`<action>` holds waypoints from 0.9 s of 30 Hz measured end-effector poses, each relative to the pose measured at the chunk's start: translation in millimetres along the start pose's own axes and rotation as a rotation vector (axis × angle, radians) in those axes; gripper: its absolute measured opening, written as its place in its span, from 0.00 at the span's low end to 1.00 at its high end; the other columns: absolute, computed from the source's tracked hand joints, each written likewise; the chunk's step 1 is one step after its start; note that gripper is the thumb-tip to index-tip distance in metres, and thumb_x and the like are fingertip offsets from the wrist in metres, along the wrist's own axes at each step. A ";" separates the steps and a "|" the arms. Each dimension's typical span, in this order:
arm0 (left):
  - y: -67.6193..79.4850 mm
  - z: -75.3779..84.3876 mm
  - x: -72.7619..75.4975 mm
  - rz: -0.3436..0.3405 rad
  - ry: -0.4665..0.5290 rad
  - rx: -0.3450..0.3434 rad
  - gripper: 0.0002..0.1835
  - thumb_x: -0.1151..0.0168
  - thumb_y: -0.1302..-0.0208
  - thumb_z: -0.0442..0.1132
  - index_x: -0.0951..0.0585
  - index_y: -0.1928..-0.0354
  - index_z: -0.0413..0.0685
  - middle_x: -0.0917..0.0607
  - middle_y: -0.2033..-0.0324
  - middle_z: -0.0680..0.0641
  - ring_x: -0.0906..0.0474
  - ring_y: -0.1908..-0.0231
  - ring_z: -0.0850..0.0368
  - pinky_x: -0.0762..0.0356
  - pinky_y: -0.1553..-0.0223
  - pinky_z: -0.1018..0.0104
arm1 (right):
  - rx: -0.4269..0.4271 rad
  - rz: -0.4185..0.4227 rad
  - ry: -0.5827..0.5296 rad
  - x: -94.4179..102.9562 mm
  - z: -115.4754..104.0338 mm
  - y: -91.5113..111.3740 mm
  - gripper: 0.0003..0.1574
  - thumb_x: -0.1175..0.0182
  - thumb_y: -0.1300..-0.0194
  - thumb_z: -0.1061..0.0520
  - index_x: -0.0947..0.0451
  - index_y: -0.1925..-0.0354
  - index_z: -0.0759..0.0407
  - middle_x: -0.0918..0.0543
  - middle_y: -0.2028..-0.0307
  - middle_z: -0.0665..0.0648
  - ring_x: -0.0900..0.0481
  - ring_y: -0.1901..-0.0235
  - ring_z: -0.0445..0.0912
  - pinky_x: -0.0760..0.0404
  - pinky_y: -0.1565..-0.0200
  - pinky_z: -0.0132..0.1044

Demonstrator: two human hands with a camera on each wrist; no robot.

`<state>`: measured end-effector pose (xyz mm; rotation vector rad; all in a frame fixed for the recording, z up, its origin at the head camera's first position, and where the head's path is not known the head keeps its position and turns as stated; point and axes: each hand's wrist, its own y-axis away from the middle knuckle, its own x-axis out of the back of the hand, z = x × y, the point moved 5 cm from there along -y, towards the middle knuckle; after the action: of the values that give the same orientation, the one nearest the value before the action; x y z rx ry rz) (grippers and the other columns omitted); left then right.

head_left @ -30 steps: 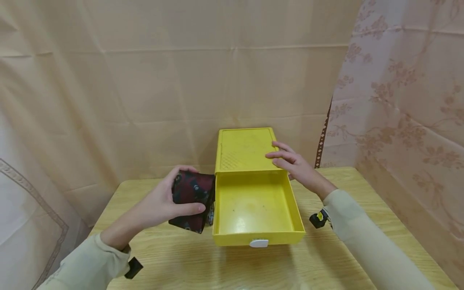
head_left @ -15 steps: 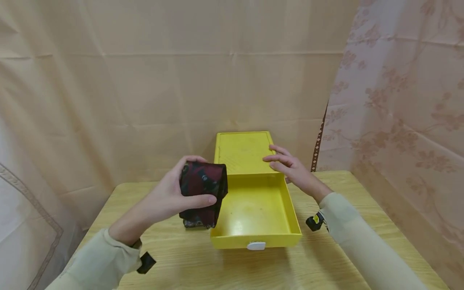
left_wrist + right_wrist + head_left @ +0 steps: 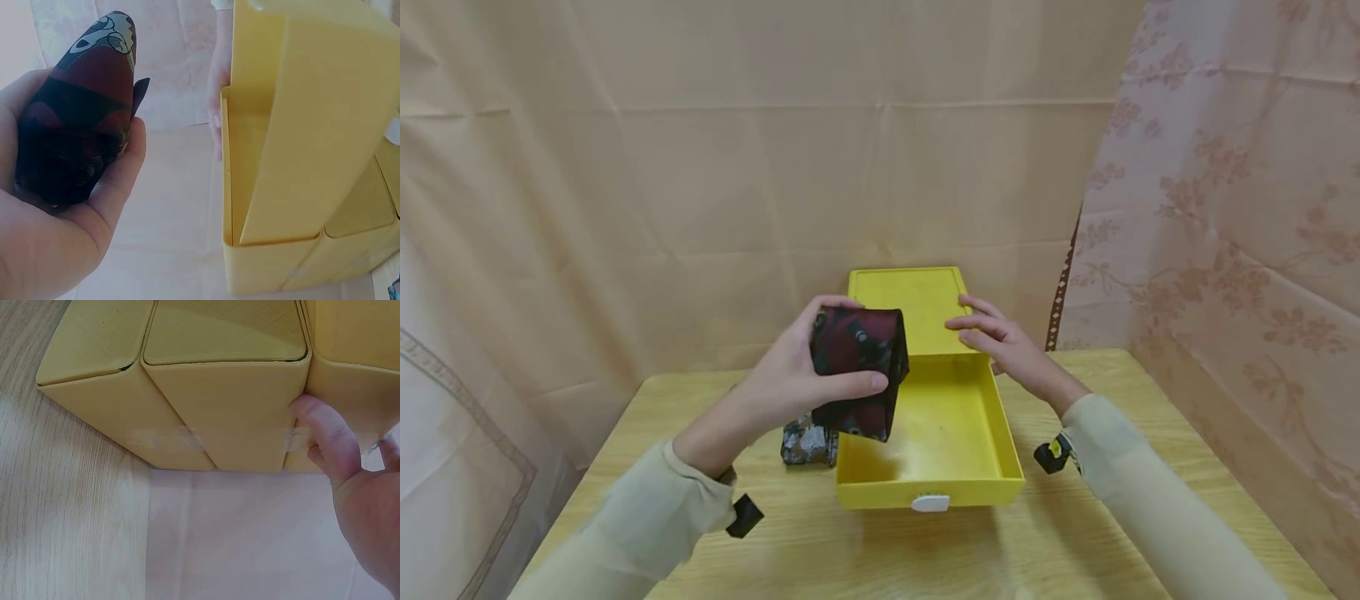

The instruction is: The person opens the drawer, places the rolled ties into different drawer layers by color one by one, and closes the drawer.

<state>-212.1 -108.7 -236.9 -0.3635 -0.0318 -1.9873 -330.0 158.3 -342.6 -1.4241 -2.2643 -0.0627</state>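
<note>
My left hand [image 3: 775, 379] grips a folded dark red patterned cloth [image 3: 857, 358], thumb across its near face. It holds the bundle above the left side of the pulled-out yellow drawer [image 3: 955, 417]. In the left wrist view, the cloth [image 3: 81, 103] stands tilted between thumb and fingers, apart from the drawer. My right hand [image 3: 1011, 346] rests at the right edge of the yellow drawer cabinet [image 3: 910, 304], its fingers extended over the top. In the right wrist view, one digit of this hand [image 3: 369, 494] touches the cabinet's side near a seam.
A second folded cloth [image 3: 808, 442], grey and dark patterned, lies on the wooden table [image 3: 737, 533] left of the drawer. The cabinet is a stack of three yellow units, with clear tape [image 3: 162, 439] across their sides. A beige curtain [image 3: 737, 183] hangs behind.
My left hand has lifted the dark red cloth and carried it right, from beside the drawer to above it. The grey patterned cloth has come into view. The right hand stays on the cabinet.
</note>
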 end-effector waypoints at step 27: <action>-18.6 -12.0 -26.4 -0.032 0.099 0.009 0.37 0.35 0.41 0.35 0.45 0.36 0.64 0.25 0.49 0.40 0.21 0.55 0.45 0.19 0.58 0.53 | -0.002 -0.001 -0.010 -0.2 -4.0 0.7 0.22 0.51 0.27 0.44 0.26 0.40 0.47 0.53 0.28 0.38 0.46 0.33 0.54 0.26 0.61 0.48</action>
<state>-221.3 -79.6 -252.9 -0.2601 0.0164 -2.0340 -327.9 157.3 -339.3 -1.4272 -2.2737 -0.0578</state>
